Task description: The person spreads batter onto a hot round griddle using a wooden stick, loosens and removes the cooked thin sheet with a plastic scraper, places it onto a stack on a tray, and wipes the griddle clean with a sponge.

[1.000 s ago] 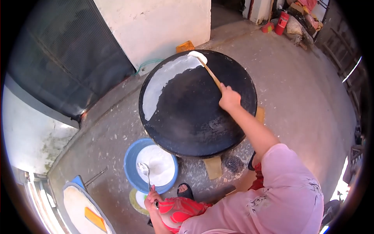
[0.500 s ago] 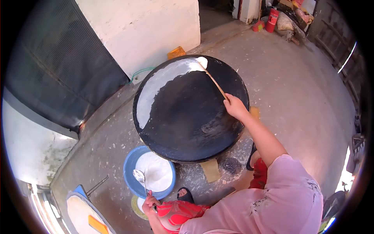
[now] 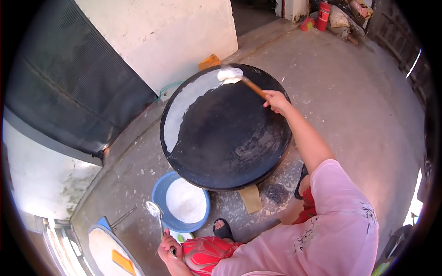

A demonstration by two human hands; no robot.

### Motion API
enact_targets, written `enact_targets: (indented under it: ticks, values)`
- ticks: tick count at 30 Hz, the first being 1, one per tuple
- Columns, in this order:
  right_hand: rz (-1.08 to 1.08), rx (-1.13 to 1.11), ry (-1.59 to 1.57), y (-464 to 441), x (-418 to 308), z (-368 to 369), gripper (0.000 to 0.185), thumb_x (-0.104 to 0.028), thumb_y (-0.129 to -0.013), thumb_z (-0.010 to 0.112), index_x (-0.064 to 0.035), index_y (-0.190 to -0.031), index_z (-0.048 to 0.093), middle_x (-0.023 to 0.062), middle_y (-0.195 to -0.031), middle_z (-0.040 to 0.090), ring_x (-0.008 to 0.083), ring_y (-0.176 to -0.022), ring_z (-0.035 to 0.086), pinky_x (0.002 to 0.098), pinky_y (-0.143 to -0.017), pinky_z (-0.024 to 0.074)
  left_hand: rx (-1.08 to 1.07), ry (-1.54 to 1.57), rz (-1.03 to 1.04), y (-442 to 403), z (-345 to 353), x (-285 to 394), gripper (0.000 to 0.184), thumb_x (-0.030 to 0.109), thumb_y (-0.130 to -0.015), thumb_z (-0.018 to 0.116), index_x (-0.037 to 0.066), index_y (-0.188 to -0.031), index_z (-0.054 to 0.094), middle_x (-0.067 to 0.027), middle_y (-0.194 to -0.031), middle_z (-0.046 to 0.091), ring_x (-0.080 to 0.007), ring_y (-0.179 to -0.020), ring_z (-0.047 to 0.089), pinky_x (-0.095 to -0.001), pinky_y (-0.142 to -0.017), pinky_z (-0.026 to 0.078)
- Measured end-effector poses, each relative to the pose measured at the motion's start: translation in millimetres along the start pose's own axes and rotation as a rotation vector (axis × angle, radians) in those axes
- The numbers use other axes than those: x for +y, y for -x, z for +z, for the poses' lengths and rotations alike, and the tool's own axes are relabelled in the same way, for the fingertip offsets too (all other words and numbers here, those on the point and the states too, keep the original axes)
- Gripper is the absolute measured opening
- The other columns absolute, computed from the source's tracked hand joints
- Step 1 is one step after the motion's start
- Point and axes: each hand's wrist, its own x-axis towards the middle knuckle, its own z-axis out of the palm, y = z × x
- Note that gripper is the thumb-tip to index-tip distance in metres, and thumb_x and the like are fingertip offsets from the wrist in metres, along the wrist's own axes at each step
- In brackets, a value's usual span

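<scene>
Above the right side of a round black griddle point(image 3: 221, 133), the fingers of the right hand point(image 3: 277, 100) were wrapped around the handle of a wooden stick point(image 3: 254, 88), its white-coated head over the far side, at the end of a curved band of white batter point(image 3: 181, 106). Near the red-clad knee point(image 3: 209, 250), the left hand's point(image 3: 168, 248) fingers grasped a metal ladle point(image 3: 154, 210), its bowl by the left rim of a blue basin point(image 3: 158, 197) holding a white mixture point(image 3: 186, 201).
</scene>
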Motion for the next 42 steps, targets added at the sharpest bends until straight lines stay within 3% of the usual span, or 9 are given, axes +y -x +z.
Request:
enact_targets:
  ticks: [5,8,9,12,19,24,36,40,42]
  values:
    - [0.035,-0.054,-0.04,-15,4,18,0.035,-0.02,-0.091,0.038,-0.0249,-0.124,0.047,-0.0009,-0.06,0.048,0.0075,-0.038,0.029,0.0237,-0.033,0.024,-0.023,-0.008,0.031,14,11,-26,0.033,0.009,-0.089,0.029,-0.014,-0.108,0.044,-0.0049,-0.065,0.047,-0.0108,-0.045,0.044,-0.0212,-0.036,0.038]
    - [-0.381,0.106,0.217,-44,44,14,0.03,-0.015,-0.089,0.041,-0.0137,-0.114,0.058,0.0034,-0.076,0.061,0.0131,-0.059,0.053,0.0262,-0.056,0.0443,-0.053,0.03,-0.017,19,11,-40,0.035,0.01,-0.089,0.028,-0.014,-0.109,0.044,-0.0052,-0.066,0.048,-0.0113,-0.046,0.044,-0.0215,-0.037,0.037]
    - [-0.29,0.178,0.163,-37,41,9,0.028,-0.012,-0.087,0.042,-0.0092,-0.108,0.061,0.0062,-0.09,0.065,0.0147,-0.081,0.058,0.0243,-0.074,0.0441,-0.069,0.022,-0.043,18,9,-42,0.035,0.01,-0.089,0.029,-0.014,-0.109,0.044,-0.0052,-0.066,0.048,-0.0114,-0.046,0.044,-0.0216,-0.037,0.037]
    - [-0.307,0.055,0.144,-49,48,38,0.028,-0.011,-0.086,0.043,-0.0089,-0.108,0.061,0.0071,-0.095,0.065,0.0145,-0.086,0.059,0.0253,-0.078,0.0436,-0.073,0.002,-0.058,15,7,-48,0.033,0.008,-0.089,0.029,-0.014,-0.109,0.044,-0.0046,-0.064,0.046,-0.0116,-0.047,0.043,-0.0217,-0.039,0.037]
    - [-0.162,0.23,0.559,75,-9,25,0.03,-0.025,-0.083,0.048,-0.0285,-0.111,0.058,0.0062,-0.104,0.061,0.0241,-0.096,0.058,0.0337,-0.083,0.0446,-0.026,-0.037,-0.012,9,3,-37,0.031,0.009,-0.09,0.03,-0.013,-0.104,0.046,-0.0037,-0.061,0.044,-0.0112,-0.045,0.041,-0.0218,-0.038,0.036]
    - [-0.313,0.168,0.227,32,49,63,0.027,-0.018,-0.084,0.048,-0.0148,-0.108,0.061,0.0133,-0.1,0.062,0.0238,-0.093,0.06,0.0308,-0.082,0.0441,-0.029,-0.071,-0.008,5,0,-29,0.029,0.008,-0.089,0.031,-0.012,-0.103,0.046,-0.0036,-0.062,0.044,-0.0108,-0.045,0.041,-0.0217,-0.038,0.035]
    - [-0.301,-0.026,0.55,89,-11,87,0.028,-0.024,-0.082,0.051,-0.0229,-0.108,0.061,0.0086,-0.101,0.062,0.0247,-0.093,0.059,0.0316,-0.082,0.0447,0.006,-0.093,0.011,11,6,-30,0.028,0.009,-0.089,0.031,-0.011,-0.103,0.045,-0.0051,-0.066,0.046,-0.0108,-0.046,0.041,-0.0213,-0.037,0.035]
    - [-0.161,0.311,0.398,89,13,56,0.029,-0.022,-0.083,0.05,-0.0223,-0.11,0.06,0.0068,-0.101,0.063,0.0242,-0.093,0.06,0.032,-0.08,0.0455,0.025,-0.099,0.045,10,5,-29,0.028,0.011,-0.09,0.031,-0.011,-0.102,0.046,-0.0052,-0.067,0.046,-0.0105,-0.046,0.041,-0.021,-0.037,0.035]
    - [-0.29,0.123,0.19,58,43,78,0.028,-0.019,-0.084,0.049,-0.0191,-0.109,0.06,0.0099,-0.1,0.063,0.0252,-0.093,0.059,0.0321,-0.081,0.0452,0.029,-0.107,0.055,9,5,-27,0.029,0.011,-0.09,0.031,-0.011,-0.102,0.046,-0.0052,-0.067,0.046,-0.0105,-0.046,0.041,-0.0208,-0.037,0.034]
